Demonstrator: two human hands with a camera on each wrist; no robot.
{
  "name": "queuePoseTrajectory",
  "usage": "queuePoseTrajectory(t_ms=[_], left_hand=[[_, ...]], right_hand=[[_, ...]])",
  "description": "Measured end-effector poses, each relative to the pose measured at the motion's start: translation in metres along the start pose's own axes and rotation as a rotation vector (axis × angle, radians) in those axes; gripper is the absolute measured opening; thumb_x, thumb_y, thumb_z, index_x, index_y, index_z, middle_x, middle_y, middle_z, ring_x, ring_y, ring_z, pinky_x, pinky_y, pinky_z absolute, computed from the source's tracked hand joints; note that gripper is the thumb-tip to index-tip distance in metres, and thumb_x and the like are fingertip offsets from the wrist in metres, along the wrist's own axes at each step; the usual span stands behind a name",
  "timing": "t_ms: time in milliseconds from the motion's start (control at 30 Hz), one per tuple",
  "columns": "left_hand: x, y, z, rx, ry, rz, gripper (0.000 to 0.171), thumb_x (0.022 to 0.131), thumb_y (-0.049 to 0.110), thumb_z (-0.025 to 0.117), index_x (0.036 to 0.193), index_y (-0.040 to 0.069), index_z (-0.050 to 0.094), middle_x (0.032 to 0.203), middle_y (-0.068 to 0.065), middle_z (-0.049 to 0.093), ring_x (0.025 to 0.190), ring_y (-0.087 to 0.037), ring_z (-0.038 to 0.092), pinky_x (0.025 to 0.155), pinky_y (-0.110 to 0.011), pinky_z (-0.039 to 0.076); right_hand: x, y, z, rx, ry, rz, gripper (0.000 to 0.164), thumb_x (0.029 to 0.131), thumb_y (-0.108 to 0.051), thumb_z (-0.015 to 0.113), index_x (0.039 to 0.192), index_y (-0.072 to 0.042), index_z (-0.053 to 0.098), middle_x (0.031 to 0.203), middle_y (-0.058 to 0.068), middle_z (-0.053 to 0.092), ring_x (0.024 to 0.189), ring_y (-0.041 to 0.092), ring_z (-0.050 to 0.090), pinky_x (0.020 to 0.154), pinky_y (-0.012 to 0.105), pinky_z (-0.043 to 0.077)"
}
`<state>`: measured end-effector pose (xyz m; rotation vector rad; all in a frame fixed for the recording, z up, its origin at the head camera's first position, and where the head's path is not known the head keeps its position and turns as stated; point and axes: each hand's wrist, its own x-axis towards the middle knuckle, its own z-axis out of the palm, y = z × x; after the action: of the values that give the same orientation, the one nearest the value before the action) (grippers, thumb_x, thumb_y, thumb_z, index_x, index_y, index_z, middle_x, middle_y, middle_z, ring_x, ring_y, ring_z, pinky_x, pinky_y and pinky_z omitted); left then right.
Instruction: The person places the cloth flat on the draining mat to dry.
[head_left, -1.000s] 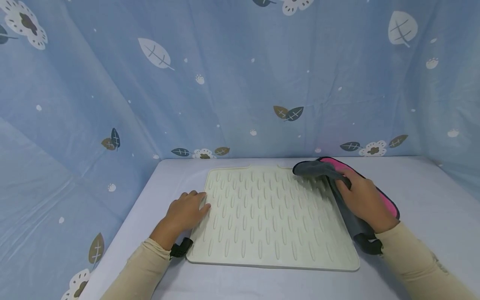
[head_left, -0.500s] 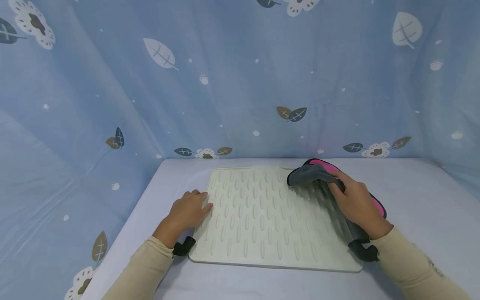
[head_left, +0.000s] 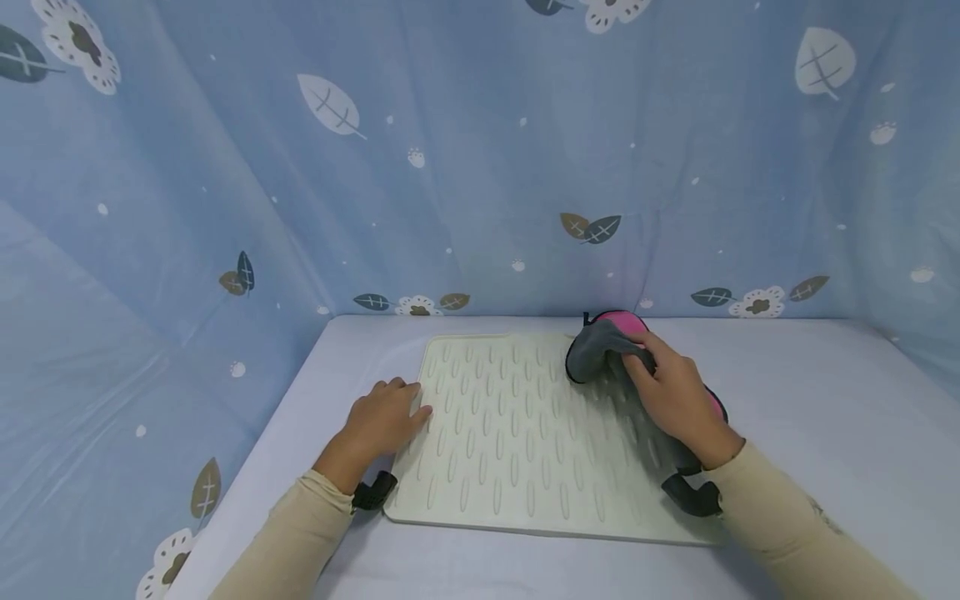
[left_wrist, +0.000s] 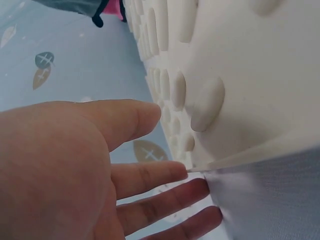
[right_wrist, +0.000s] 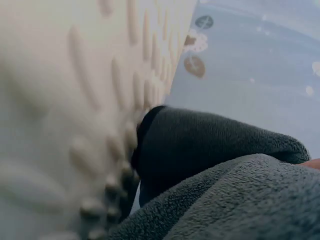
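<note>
White tabletop (head_left: 810,383); cream mat (head_left: 498,442) (ridged) lying flat.

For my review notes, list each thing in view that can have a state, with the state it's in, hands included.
Left hand: fingers extended, at the mat's left edge
Right hand: gripping the cloth
Grey-and-pink cloth: bent over on itself, over the mat's right side
Cream mat: lying flat, ridged side up, partly covered by the cloth
Blue patterned backdrop: hanging, lightly creased
</note>
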<state>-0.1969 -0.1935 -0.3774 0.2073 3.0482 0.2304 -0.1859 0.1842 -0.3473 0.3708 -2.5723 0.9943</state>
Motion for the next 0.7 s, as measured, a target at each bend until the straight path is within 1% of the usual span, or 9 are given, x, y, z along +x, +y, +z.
queuePoseTrajectory(t_ms=[167,233,300,400,467,533,633,700], left_hand=[[0.000,0.000,-0.001,0.000,-0.004,0.002,0.055,0.100,0.038,0.059,0.141,0.002,0.055,0.135,-0.021,0.058,0.123,-0.038,0.055,0.096,-0.056,0.049],[0.001,-0.001,0.000,0.002,-0.008,0.002,0.055,0.100,0.039,0.058,0.142,0.003,0.055,0.136,-0.020,0.057,0.124,-0.038,0.055,0.096,-0.055,0.049],[0.001,-0.001,0.001,0.003,-0.011,-0.001,0.056,0.100,0.040,0.058,0.142,0.004,0.054,0.137,-0.020,0.057,0.126,-0.038,0.054,0.097,-0.055,0.048],[0.002,-0.002,0.002,0.010,-0.005,0.000,0.056,0.100,0.040,0.058,0.142,0.004,0.055,0.138,-0.020,0.057,0.126,-0.038,0.054,0.098,-0.056,0.048],[0.002,-0.002,0.001,0.008,0.001,-0.002,0.056,0.100,0.041,0.058,0.142,0.004,0.055,0.138,-0.020,0.057,0.126,-0.038,0.054,0.098,-0.057,0.048],[0.003,-0.001,0.001,0.007,0.006,-0.002,0.056,0.100,0.041,0.058,0.142,0.004,0.055,0.137,-0.020,0.057,0.125,-0.038,0.054,0.097,-0.057,0.048],[0.003,-0.001,0.002,0.006,0.001,-0.007,0.057,0.100,0.042,0.058,0.142,0.004,0.055,0.137,-0.019,0.058,0.125,-0.038,0.054,0.097,-0.057,0.048],[0.003,-0.001,0.002,0.009,-0.002,-0.008,0.056,0.099,0.041,0.058,0.141,0.004,0.055,0.136,-0.019,0.058,0.124,-0.038,0.055,0.097,-0.057,0.048]], right_hand=[[0.005,-0.010,0.010,0.020,-0.020,0.023,0.031,0.106,-0.026,0.050,0.131,-0.010,0.059,0.065,0.002,0.044,0.050,0.011,0.039,0.050,0.029,0.034],[0.007,-0.014,0.014,0.022,-0.030,0.027,0.032,0.106,-0.025,0.050,0.131,-0.009,0.059,0.071,0.004,0.048,0.057,0.014,0.044,0.055,0.030,0.037],[0.008,-0.017,0.017,0.032,-0.039,0.025,0.032,0.106,-0.024,0.050,0.132,-0.008,0.058,0.080,0.008,0.058,0.065,0.016,0.050,0.059,0.031,0.040],[0.011,-0.023,0.022,0.060,-0.056,0.029,0.033,0.106,-0.024,0.049,0.133,-0.007,0.057,0.090,0.011,0.063,0.067,0.018,0.051,0.059,0.031,0.041],[0.013,-0.027,0.025,0.084,-0.071,0.041,0.034,0.106,-0.025,0.049,0.134,-0.008,0.056,0.088,0.011,0.063,0.063,0.018,0.050,0.056,0.030,0.041],[0.014,-0.030,0.027,0.102,-0.087,0.057,0.034,0.106,-0.027,0.048,0.135,-0.009,0.055,0.082,0.009,0.059,0.058,0.017,0.046,0.053,0.030,0.039],[0.015,-0.036,0.033,0.128,-0.103,0.068,0.034,0.106,-0.027,0.048,0.135,-0.010,0.055,0.077,0.007,0.055,0.057,0.017,0.045,0.052,0.030,0.039],[0.016,-0.039,0.036,0.144,-0.105,0.071,0.034,0.106,-0.026,0.049,0.136,-0.010,0.055,0.079,0.007,0.057,0.058,0.017,0.046,0.053,0.030,0.040]])
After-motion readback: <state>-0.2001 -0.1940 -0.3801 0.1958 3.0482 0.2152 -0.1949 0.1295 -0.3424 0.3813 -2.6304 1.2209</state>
